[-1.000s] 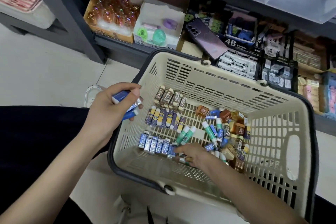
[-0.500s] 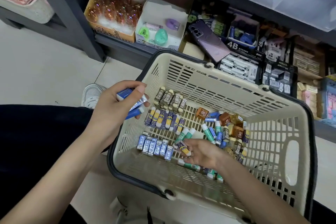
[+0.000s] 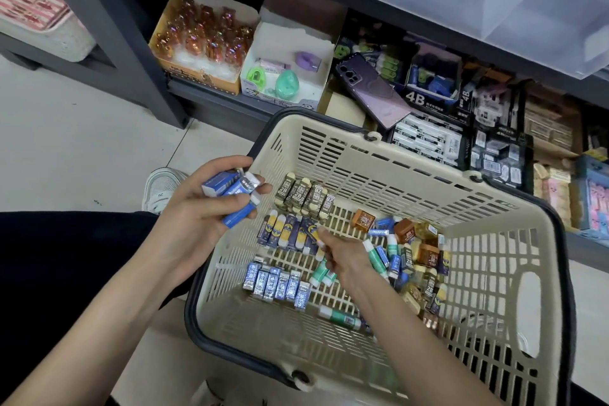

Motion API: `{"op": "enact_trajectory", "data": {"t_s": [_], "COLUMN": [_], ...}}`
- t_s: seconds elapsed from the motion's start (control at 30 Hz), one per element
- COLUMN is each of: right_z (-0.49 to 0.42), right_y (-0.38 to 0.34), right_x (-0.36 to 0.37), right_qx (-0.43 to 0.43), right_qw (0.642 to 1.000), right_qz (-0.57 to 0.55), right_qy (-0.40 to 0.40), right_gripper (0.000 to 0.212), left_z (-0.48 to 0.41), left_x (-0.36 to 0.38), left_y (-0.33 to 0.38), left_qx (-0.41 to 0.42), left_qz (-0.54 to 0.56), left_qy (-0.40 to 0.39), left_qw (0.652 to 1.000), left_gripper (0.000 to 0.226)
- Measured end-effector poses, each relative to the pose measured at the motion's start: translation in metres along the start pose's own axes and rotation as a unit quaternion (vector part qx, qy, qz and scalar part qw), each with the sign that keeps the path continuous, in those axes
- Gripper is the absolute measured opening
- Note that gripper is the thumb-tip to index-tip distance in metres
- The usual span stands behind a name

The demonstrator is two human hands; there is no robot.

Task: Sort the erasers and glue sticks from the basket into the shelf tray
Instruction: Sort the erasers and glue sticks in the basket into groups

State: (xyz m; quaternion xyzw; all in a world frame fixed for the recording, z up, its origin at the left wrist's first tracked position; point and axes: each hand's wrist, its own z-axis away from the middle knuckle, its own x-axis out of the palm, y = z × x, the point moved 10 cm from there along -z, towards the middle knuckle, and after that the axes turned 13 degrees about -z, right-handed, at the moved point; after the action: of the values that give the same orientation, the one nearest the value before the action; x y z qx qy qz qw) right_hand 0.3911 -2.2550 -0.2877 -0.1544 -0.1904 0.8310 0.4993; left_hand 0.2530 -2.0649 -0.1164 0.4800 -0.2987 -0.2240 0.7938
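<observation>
Your left hand (image 3: pixel 194 224) hovered over the basket's left rim. Its grip was closed round a small bundle of blue erasers (image 3: pixel 230 188): rectangular blocks in glossy paper sleeves, white rubber showing at the ends.

Your right hand (image 3: pixel 346 260) reached into the basket (image 3: pixel 362 155), a cream plastic tub with slotted walls, a lattice floor and a dark rim. Its grip was curled nearly closed, fingertips pinching a navy-and-yellow eraser (image 3: pixel 312 231) at the right end of the middle row.

Three tidy rows lay on the left half of the basket floor:
- far: brown 2B erasers (image 3: pixel 304 196) with cream ends
- middle: navy-and-yellow row (image 3: pixel 283 234)
- near: blue-and-silver erasers (image 3: pixel 276 285), shiny wrap

Glue sticks (image 3: pixel 321 273), green-and-white cylinders, lay just right of the near row. One more glue stick (image 3: pixel 339 316) lay alone nearer you. A loose heap (image 3: pixel 415 260) of mixed erasers, sticks and amber cubes filled the right side.

Beyond the basket, the shelf tray (image 3: pixel 428 138) held black-and-white boxed erasers. A purple phone (image 3: pixel 372 89) lay slanted beside it. A white shoe (image 3: pixel 161 188) rested on the pale tile floor to the left.
</observation>
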Motion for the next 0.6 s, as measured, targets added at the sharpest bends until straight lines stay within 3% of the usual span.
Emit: {"op": "enact_trajectory", "data": {"t_s": [0.13,0.2,0.33,0.4,0.47,0.53,0.6], "right_z": [-0.003,-0.008,-0.012,-0.006,0.013,0.046,0.085], "right_y": [0.000,-0.002,-0.015,-0.025,-0.039,-0.049,-0.057], "right_x": [0.019,0.026,0.037,0.035,0.035,0.041,0.052], "right_qx": [-0.053,-0.105,-0.212,-0.233,-0.240,-0.198,-0.146], "right_qw": [0.998,0.990,0.931,0.908,0.931,0.967,0.965], "right_qz": [0.012,0.087,0.297,0.347,0.272,0.109,0.001], "right_qy": [-0.018,-0.019,-0.008,0.006,-0.026,-0.118,-0.219], "right_gripper": [0.009,0.020,0.031,0.038,0.038,0.031,0.031], "left_z": [0.000,0.000,0.000,-0.001,0.000,0.001,0.002], "left_x": [0.001,0.002,0.000,0.000,0.002,0.007,0.013], "left_y": [0.000,-0.001,-0.003,-0.003,-0.004,-0.008,-0.014], "left_qx": [-0.008,-0.014,-0.013,-0.013,-0.009,-0.008,-0.006], "left_qz": [-0.004,-0.024,-0.055,-0.083,-0.125,-0.158,-0.226], "left_qy": [0.016,0.022,0.032,0.041,0.047,0.047,0.036], "left_qw": [1.000,0.999,0.998,0.996,0.991,0.986,0.973], "left_gripper": [0.049,0.046,0.041,0.039,0.041,0.039,0.039]}}
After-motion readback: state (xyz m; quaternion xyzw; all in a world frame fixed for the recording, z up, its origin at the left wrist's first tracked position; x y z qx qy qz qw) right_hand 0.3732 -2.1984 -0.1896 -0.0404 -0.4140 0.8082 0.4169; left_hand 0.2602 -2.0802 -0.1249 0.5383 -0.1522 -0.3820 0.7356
